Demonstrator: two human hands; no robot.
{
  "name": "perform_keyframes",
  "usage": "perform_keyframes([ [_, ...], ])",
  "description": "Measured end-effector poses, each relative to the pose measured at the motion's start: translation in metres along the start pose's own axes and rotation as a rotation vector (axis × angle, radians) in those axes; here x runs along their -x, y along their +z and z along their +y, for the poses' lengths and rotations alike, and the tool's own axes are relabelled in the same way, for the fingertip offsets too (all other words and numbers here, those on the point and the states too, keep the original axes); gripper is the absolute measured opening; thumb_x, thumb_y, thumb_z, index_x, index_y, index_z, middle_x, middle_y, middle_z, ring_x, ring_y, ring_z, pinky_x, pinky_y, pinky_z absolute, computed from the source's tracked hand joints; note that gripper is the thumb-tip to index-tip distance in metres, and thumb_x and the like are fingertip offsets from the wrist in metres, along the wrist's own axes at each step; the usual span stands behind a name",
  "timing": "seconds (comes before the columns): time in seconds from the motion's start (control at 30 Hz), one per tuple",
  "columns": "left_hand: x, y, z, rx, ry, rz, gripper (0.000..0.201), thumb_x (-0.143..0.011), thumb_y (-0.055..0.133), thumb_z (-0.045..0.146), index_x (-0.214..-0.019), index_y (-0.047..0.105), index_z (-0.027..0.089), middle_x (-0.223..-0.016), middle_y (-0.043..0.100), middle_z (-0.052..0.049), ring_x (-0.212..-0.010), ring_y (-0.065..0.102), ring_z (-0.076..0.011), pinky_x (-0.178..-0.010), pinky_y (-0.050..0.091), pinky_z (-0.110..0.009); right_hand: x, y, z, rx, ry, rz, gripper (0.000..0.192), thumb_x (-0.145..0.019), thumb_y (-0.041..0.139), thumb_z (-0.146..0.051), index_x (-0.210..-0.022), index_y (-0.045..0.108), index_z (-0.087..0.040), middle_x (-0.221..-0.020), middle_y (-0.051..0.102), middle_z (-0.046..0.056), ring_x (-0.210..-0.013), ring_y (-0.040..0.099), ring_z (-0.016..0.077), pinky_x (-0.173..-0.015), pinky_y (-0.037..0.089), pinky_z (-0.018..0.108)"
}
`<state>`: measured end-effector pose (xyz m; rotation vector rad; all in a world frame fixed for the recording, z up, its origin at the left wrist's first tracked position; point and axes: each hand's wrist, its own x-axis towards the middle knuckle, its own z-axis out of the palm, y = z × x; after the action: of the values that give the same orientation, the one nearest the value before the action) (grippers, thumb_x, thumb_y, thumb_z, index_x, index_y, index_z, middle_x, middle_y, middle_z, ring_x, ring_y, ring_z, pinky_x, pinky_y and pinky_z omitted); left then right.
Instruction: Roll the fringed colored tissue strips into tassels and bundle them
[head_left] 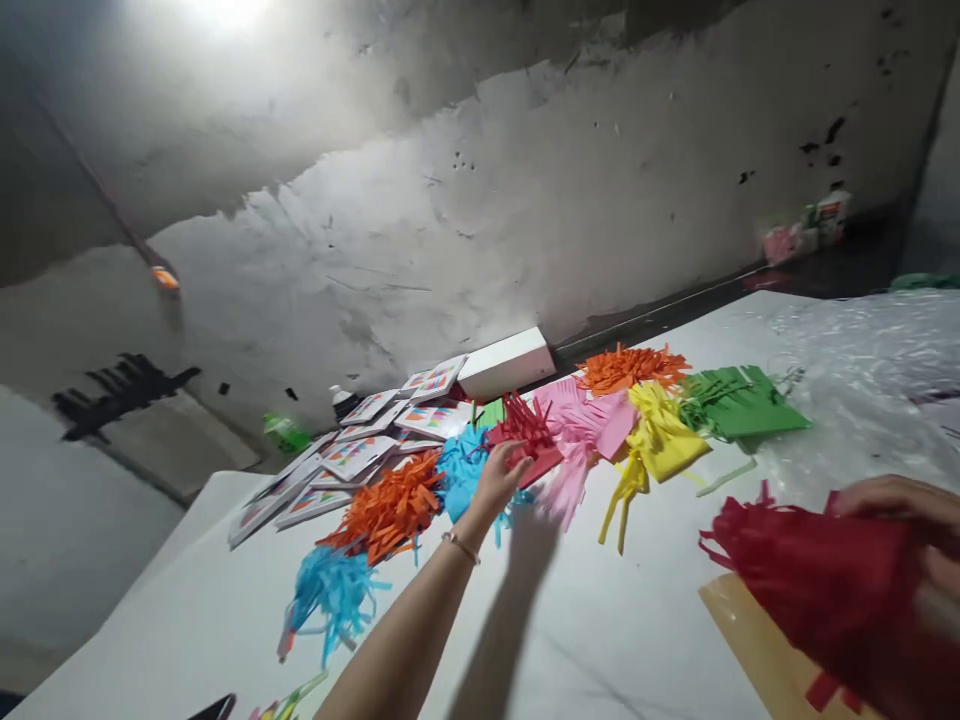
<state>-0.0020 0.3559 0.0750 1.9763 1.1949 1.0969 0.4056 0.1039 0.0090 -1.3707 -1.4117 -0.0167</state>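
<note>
My left hand reaches forward across the white table, fingers apart, its fingertips at the red fringed paper bundle and over the blue fringed paper. A thin bracelet sits on that wrist. My right hand is at the right edge, blurred, gripping a dark red fringed paper bundle above a tan sheet.
Fringed paper piles lie in a row: orange, light blue, pink, yellow, orange, green. Several printed booklets, a white box and a bottle stand by the wall.
</note>
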Motion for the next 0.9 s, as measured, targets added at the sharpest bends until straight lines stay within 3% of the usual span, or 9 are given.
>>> perform_keyframes([
  [0.07,0.031,0.020,0.021,0.037,0.047,-0.155,0.037,-0.093,0.068,0.047,-0.112,0.070,0.015,-0.117,0.072,-0.014,-0.107,0.069,-0.0269,-0.095,0.056,-0.047,0.005,0.004,-0.034,0.029,-0.158,-0.142,0.020,-0.089,0.064,-0.023,-0.100,0.075,-0.034,-0.106,0.076,0.008,-0.090,0.075,0.0264,-0.071,0.062,0.031],
  [0.23,0.105,0.039,0.108,0.156,0.201,-0.477,0.066,-0.087,0.071,0.059,-0.140,0.059,0.022,-0.143,0.063,-0.015,-0.132,0.057,-0.0306,-0.113,0.042,-0.049,0.002,0.014,-0.141,0.152,-0.712,-0.078,0.035,-0.088,0.058,-0.012,-0.120,0.070,-0.022,-0.113,0.075,0.008,-0.106,0.069,0.0231,-0.097,0.060,0.033],
  [0.33,0.138,0.034,0.144,0.304,0.055,-0.580,0.075,-0.078,0.084,0.052,-0.141,0.057,0.020,-0.116,0.073,-0.013,-0.112,0.066,-0.0288,-0.106,0.045,-0.047,0.003,0.008,-0.170,0.275,-1.130,-0.217,0.038,-0.098,0.044,-0.012,-0.127,0.068,-0.017,-0.123,0.074,0.003,-0.118,0.065,0.0209,-0.111,0.049,0.034],
  [0.43,0.169,0.026,0.155,0.587,-0.182,-0.573,0.067,-0.072,0.091,0.044,-0.129,0.064,0.020,-0.090,0.069,-0.004,-0.084,0.066,-0.0192,-0.082,0.051,-0.034,0.011,0.011,-0.174,0.152,-1.047,-0.214,0.037,-0.105,0.038,-0.012,-0.128,0.066,-0.015,-0.117,0.076,0.006,-0.115,0.067,0.0184,-0.114,0.043,0.035],
  [0.53,0.199,0.016,0.153,0.733,-0.223,-0.444,0.061,-0.074,0.091,0.040,-0.127,0.066,0.027,-0.106,0.067,-0.005,-0.086,0.062,-0.0162,-0.075,0.049,-0.028,0.026,0.018,-0.176,0.007,-0.835,-0.203,0.032,-0.106,0.041,-0.014,-0.125,0.066,-0.017,-0.103,0.077,0.006,-0.099,0.072,0.0166,-0.107,0.047,0.037],
  [0.63,0.221,0.001,0.150,0.675,-0.235,-0.427,0.053,-0.081,0.080,0.055,-0.125,0.070,0.027,-0.111,0.070,-0.007,-0.094,0.063,-0.0201,-0.083,0.049,-0.031,0.037,0.017,-0.183,0.090,-0.835,-0.114,0.038,-0.104,0.038,-0.010,-0.127,0.067,-0.020,-0.109,0.077,0.006,-0.110,0.069,0.0183,-0.115,0.036,0.043],
  [0.77,0.232,-0.030,0.148,0.242,-0.063,-0.823,0.071,-0.077,0.068,0.077,-0.117,0.077,0.019,-0.110,0.075,-0.014,-0.106,0.065,-0.0337,-0.098,0.047,-0.044,0.039,0.008,-0.194,0.214,-0.900,-0.041,0.043,-0.101,0.038,-0.003,-0.130,0.066,-0.018,-0.117,0.076,0.006,-0.122,0.062,0.0197,-0.123,0.021,0.047],
  [0.83,0.233,-0.043,0.149,0.163,0.050,-0.778,0.077,-0.073,0.070,0.078,-0.124,0.074,0.020,-0.125,0.071,-0.017,-0.118,0.062,-0.0364,-0.106,0.043,-0.047,0.038,0.007,-0.199,0.175,-0.899,-0.045,0.042,-0.100,0.039,-0.003,-0.129,0.066,-0.018,-0.118,0.075,0.008,-0.121,0.062,0.0212,-0.121,0.023,0.050],
  [0.9,0.233,-0.049,0.152,0.233,0.099,-0.602,0.076,-0.076,0.066,0.079,-0.124,0.073,0.020,-0.130,0.068,-0.018,-0.121,0.060,-0.0346,-0.108,0.042,-0.047,0.039,0.009,-0.202,0.117,-0.883,-0.064,0.040,-0.098,0.042,-0.005,-0.128,0.066,-0.019,-0.115,0.075,0.008,-0.119,0.063,0.0223,-0.119,0.027,0.051],
])
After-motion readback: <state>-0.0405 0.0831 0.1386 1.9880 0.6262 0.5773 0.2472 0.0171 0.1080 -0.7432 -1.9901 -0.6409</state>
